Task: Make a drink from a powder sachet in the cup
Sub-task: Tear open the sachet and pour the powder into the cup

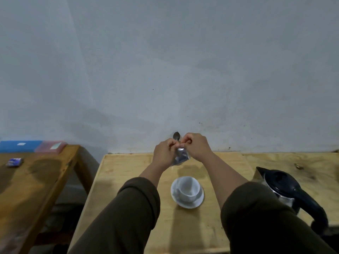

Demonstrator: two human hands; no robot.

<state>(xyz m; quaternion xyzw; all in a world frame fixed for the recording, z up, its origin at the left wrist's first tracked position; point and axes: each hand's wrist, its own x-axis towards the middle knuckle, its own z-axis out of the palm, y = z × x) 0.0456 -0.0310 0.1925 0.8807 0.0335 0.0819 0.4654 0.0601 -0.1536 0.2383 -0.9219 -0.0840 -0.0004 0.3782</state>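
Sachet (180,157) pinched at its top edge between left hand (163,155) and right hand (196,146), fingers curled tight on the foil as if to tear it, raised beyond cup (189,187) on saucer (199,200), spoon (176,136) poking up behind, kettle (286,187) waiting right.

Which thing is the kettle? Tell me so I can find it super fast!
Start at the light wooden table against the grey wall, where the white cup sits on its saucer. Look to the right of the cup, past the person's sleeve. The kettle is the only dark thing there: black lid, shiny metal body, and a thick black handle.
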